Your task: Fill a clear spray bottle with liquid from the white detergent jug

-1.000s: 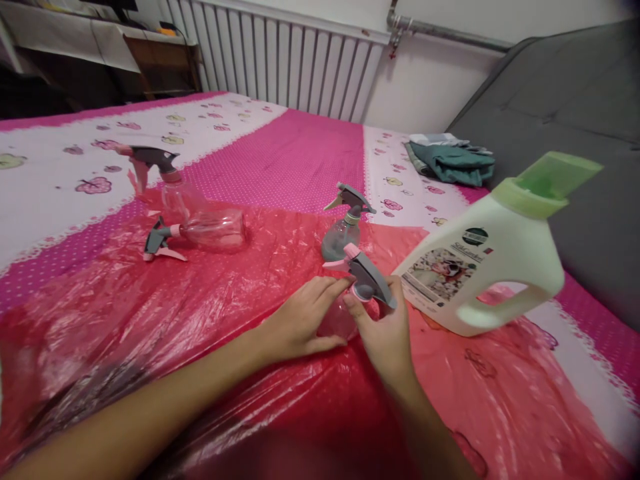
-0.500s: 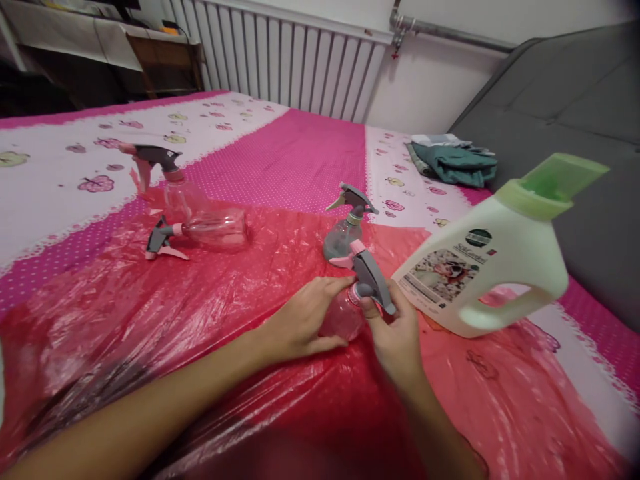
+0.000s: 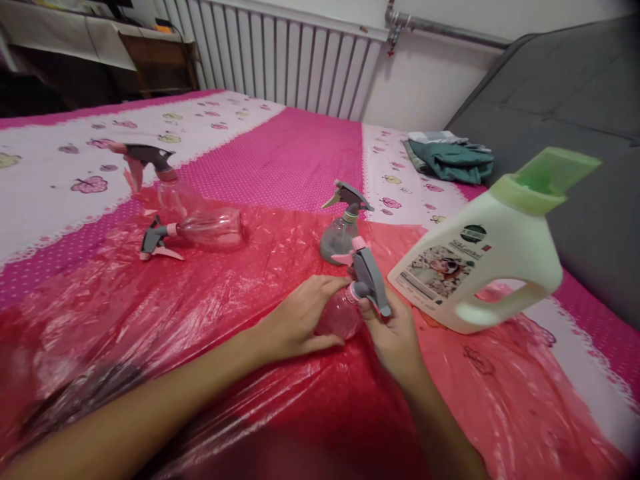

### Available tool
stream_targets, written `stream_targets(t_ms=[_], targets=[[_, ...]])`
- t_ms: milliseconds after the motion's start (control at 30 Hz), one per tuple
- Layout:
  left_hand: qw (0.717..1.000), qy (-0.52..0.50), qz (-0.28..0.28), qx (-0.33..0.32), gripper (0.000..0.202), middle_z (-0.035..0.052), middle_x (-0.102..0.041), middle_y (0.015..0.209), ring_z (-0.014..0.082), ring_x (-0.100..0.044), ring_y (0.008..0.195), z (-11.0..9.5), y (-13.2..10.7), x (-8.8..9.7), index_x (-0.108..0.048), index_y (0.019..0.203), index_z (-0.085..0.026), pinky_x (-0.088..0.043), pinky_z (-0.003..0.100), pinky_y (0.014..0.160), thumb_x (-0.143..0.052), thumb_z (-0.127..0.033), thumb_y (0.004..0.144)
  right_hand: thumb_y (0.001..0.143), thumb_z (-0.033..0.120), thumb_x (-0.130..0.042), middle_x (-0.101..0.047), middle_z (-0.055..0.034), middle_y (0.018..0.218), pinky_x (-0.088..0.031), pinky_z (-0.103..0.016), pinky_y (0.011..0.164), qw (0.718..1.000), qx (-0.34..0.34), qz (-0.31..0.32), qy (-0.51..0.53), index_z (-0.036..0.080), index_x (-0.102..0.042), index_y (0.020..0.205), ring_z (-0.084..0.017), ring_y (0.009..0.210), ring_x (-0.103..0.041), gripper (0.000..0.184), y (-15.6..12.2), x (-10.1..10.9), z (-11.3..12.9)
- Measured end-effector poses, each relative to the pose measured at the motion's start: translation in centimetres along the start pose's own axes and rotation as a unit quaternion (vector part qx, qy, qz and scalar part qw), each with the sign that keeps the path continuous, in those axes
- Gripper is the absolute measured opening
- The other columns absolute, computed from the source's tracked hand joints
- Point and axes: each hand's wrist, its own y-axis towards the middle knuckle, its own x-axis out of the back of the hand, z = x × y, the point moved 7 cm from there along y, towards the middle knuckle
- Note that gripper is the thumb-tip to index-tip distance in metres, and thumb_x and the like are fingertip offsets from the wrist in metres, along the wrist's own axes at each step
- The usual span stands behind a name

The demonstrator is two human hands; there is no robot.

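A small clear-pink spray bottle (image 3: 341, 316) with a grey and pink trigger head leans to the right between my hands. My left hand (image 3: 301, 317) is wrapped round its body from the left. Around the collar and lower trigger head, my right hand (image 3: 396, 333) closes its thumb and fingers; some of those fingers are hidden behind the head. Just behind stands a grey spray bottle (image 3: 339, 237). To the right is a big pale detergent jug (image 3: 480, 260) with a green cap, its label facing me.
Red plastic sheeting (image 3: 215, 300) covers the near part of the bed. At the left, a pink spray bottle lies on its side (image 3: 213, 229) before an upright one (image 3: 177, 195). Folded clothes (image 3: 453, 160) lie near the grey headboard (image 3: 555, 113). A radiator (image 3: 280, 60) lines the wall.
The view has shifted slightly, so most things sit a little further left. Both hands keep their hold on the pink spray bottle; its trigger head appears turned slightly.
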Motion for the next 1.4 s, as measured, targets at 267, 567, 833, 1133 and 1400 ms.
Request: stream_targets(t_ms=[267,567,833,1133,1400], targets=[[1.000,-0.011,-0.005,0.010,0.089,0.0184,-0.058,0.152,0.0374,-0.061,0.136,-0.4,0.0,0.2,-0.023,0.167,-0.029,-0.052,0.056,0.115,-0.075,-0.053,0.099,0.085,0.061,-0.078,-0.069,-0.0055,0.091,-0.051,-0.028,0.080,0.996,-0.013,-0.089,-0.012,0.017,-0.067,0.097,-0.016,0.084,-0.061,0.047,-0.2,-0.4,0.1],[1.000,-0.003,0.004,0.011,0.085,0.0187,-0.058,0.147,0.0377,-0.061,0.134,0.0,0.0,0.2,-0.028,0.164,-0.028,-0.053,0.058,0.112,-0.074,-0.054,0.099,0.081,0.064,-0.080,-0.068,-0.0052,0.096,-0.052,-0.028,0.082,0.998,-0.007,-0.063,0.010,0.018,-0.066,0.105,-0.016,0.088,-0.062,0.054,0.1,-0.2,0.0],[1.000,-0.004,0.005,-0.003,0.082,0.0195,-0.055,0.151,0.0383,-0.057,0.140,-0.4,0.1,-0.1,-0.029,0.164,-0.027,-0.051,0.059,0.116,-0.074,-0.052,0.100,0.097,0.060,-0.066,-0.074,-0.0068,0.104,-0.055,-0.027,0.090,1.000,0.006,-0.022,0.011,0.020,-0.077,0.105,-0.016,0.100,-0.069,0.043,-0.1,0.3,0.0],[0.978,-0.122,0.067,0.156,0.120,0.0218,-0.038,0.172,0.0482,-0.043,0.156,3.4,-1.7,-1.8,-0.023,0.169,-0.028,-0.039,0.068,0.125,-0.090,-0.067,0.077,0.094,0.064,-0.067,-0.075,-0.0096,0.102,-0.056,-0.027,0.084,0.999,0.016,-0.033,0.009,0.017,-0.077,0.101,-0.018,0.093,-0.071,0.048,0.2,0.8,0.1],[0.988,-0.084,0.037,0.126,0.108,0.0195,-0.053,0.162,0.0463,-0.056,0.146,2.8,-1.0,-1.2,-0.036,0.164,-0.027,-0.046,0.064,0.121,-0.089,-0.067,0.079,0.093,0.064,-0.069,-0.074,-0.0094,0.098,-0.055,-0.027,0.078,0.999,0.020,-0.044,0.006,0.016,-0.075,0.101,-0.017,0.087,-0.068,0.048,-0.1,0.8,0.5]])
